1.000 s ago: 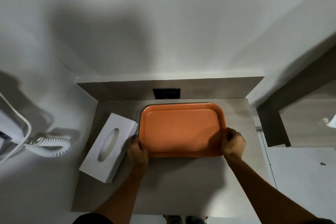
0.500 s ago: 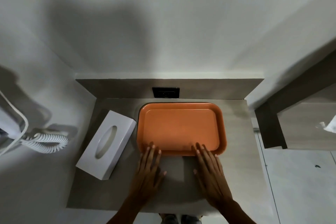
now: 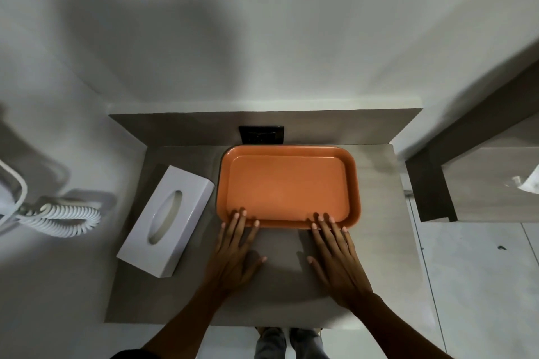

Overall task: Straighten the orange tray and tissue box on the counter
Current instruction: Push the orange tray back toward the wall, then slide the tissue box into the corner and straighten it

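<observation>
Orange tray point(image 3: 288, 186) looks squared up against the counter point(image 3: 376, 213) back wall, left hand point(image 3: 233, 253) and right hand point(image 3: 335, 253) flat, fingers spread on its near rim, but the white tissue box point(image 3: 166, 224) beside it sits crooked, so roughly halfway

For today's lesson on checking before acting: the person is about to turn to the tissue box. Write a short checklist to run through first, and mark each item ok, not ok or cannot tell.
1. Orange tray square with the counter's back edge: ok.
2. Tray empty, nothing to spill: ok.
3. Left hand free, flat and open, fingertips on the tray's near rim: ok.
4. Right hand free, flat and open at the same rim: ok.
5. Tissue box straight: not ok, it lies at an angle left of the tray.
6. Box and tray apart: cannot tell, their near corners look very close.
</observation>
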A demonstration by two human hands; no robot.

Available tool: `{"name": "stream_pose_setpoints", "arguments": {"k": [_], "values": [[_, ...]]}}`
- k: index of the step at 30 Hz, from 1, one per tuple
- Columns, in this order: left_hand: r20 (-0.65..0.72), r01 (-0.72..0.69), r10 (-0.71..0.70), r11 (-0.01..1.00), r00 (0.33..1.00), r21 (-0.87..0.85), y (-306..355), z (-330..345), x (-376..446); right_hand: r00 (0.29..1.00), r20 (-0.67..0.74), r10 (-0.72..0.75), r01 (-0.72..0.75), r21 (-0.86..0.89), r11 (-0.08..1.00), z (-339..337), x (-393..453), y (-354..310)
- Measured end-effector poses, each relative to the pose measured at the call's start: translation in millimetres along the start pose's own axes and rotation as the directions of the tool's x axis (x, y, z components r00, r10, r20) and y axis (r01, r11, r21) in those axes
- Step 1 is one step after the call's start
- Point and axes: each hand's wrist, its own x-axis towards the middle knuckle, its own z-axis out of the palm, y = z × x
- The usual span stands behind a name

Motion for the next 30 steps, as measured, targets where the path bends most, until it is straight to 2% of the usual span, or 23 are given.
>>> {"name": "stream_pose_setpoints", "arguments": {"k": [7,11,14,19,22,27,30], "values": [[-0.009,-0.001,0.001,1.000,1.000,0.025,0,-5,7,0.999,0.028,0.020,-0.020,-0.025,0.999,3,12,4],[-0.044,0.022,-0.020,0.999,0.999,0.027,13,-12,9,0.999,0.015,0.030,-0.031,0.057,0.998,-5,18,-12],[-0.113,0.095,-0.093,0.995,0.989,0.015,11,-27,9,0.999,-0.016,-0.045,0.047,0.129,0.990,-14,32,-33],[-0.201,0.387,-0.396,0.918,0.896,-0.083,-26,-62,-9,0.974,-0.025,-0.226,0.226,0.199,0.954,-17,62,-83],[-0.228,0.496,-0.527,0.849,0.819,-0.182,-60,-76,-31,0.931,-0.010,-0.364,0.358,0.206,0.911,-8,74,-122],[-0.127,0.644,-0.699,0.703,0.704,-0.303,-100,-85,-61,0.878,-0.025,-0.478,0.466,0.270,0.842,16,76,-176],[-0.039,0.664,-0.714,0.668,0.699,-0.335,-117,-87,-62,0.877,-0.033,-0.479,0.470,0.263,0.842,29,75,-193]]}}
